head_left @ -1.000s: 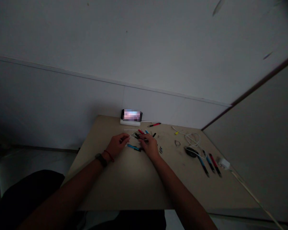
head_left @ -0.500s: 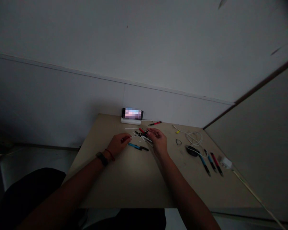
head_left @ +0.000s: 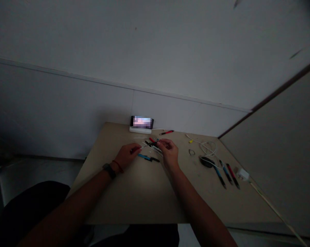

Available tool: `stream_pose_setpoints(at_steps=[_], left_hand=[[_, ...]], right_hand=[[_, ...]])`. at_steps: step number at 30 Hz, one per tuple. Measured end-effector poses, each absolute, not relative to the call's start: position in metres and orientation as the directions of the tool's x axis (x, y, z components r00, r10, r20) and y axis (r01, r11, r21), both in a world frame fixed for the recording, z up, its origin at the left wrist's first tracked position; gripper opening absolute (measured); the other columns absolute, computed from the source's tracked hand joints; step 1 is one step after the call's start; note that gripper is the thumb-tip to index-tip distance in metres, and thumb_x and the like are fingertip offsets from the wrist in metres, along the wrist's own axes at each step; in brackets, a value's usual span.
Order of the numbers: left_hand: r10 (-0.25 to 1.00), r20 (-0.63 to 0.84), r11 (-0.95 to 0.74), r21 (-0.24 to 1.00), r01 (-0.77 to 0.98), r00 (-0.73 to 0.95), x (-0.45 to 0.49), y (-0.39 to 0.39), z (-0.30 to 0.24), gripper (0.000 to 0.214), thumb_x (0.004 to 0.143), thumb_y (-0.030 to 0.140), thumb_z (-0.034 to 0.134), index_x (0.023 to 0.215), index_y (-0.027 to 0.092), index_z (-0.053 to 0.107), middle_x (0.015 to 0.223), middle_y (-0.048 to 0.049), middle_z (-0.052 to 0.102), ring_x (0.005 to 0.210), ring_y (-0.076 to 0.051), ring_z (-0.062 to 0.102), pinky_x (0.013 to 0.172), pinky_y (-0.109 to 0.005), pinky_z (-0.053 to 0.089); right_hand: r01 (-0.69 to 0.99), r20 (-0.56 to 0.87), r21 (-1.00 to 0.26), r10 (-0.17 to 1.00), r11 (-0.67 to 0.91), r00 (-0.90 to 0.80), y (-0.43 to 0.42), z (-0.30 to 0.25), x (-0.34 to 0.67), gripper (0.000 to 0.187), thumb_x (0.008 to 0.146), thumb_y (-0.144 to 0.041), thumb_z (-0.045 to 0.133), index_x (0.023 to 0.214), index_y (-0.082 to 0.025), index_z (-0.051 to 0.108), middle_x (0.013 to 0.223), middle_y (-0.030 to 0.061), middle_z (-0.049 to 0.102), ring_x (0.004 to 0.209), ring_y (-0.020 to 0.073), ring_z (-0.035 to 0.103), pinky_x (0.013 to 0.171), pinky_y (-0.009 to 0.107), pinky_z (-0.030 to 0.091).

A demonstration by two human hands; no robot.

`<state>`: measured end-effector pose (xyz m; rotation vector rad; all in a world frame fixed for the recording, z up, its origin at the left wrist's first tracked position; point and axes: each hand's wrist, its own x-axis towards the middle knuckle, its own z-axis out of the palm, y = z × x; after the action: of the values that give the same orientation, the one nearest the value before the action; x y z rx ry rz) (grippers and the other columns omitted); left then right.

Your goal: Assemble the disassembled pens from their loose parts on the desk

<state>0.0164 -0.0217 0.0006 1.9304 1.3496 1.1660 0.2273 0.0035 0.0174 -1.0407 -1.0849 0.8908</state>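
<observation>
My left hand [head_left: 128, 153] is closed in a pinch on a thin white pen refill [head_left: 142, 146] that points right. In my right hand [head_left: 170, 153], the fingers are closed on a small black pen part [head_left: 154, 144]. The refill's end is close to that part; I cannot tell whether they touch. Below them, a blue pen barrel [head_left: 144, 156] and a black pen piece [head_left: 155, 160] lie on the table. More white refills [head_left: 158, 152] lie partly hidden beside my right hand, and a red pen part [head_left: 152, 139] lies just behind.
A phone [head_left: 142, 122] leans on a white block [head_left: 140, 130] by the wall. One red pen [head_left: 167, 132] lies at the back. To the right are a coiled white cable [head_left: 208, 148], a black round object [head_left: 206, 162], blue pens [head_left: 220, 177], a red pen [head_left: 233, 175] and a white plug [head_left: 243, 174].
My right hand has shifted very slightly left with the black pen part. My left hand keeps its pinch on the refill. The view has moved a little.
</observation>
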Motion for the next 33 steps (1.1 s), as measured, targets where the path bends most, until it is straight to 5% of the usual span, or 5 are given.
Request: stream_pose_setpoints(at_steps=[21, 33], left_hand=[[0.889, 0.391, -0.457, 0.746, 0.484, 0.237, 0.018, -0.022, -0.001, 0.027, 0.092, 0.035, 0.063, 0.112, 0.021, 0.075, 0.102, -0.0065, 0.077, 0.089, -0.02, 0.07, 0.082, -0.032, 0.053], [0.868, 0.413, -0.496, 0.684, 0.535, 0.277, 0.017, -0.02, -0.005, 0.026, 0.093, 0.035, 0.064, 0.112, 0.022, 0.076, 0.09, -0.005, 0.076, 0.078, -0.017, 0.067, 0.074, -0.029, 0.052]], right_hand=[[0.072, 0.402, -0.913, 0.916, 0.402, -0.01, -0.005, 0.01, 0.215, 0.023, 0.071, -0.041, 0.082, 0.075, -0.021, 0.071, 0.081, 0.0048, 0.072, 0.088, 0.0237, 0.069, 0.086, 0.041, 0.055], [0.096, 0.384, -0.918, 0.923, 0.385, -0.03, -0.005, 0.007, 0.215, 0.025, 0.072, -0.045, 0.081, 0.074, -0.022, 0.07, 0.082, 0.006, 0.072, 0.089, 0.0262, 0.07, 0.083, 0.042, 0.055]])
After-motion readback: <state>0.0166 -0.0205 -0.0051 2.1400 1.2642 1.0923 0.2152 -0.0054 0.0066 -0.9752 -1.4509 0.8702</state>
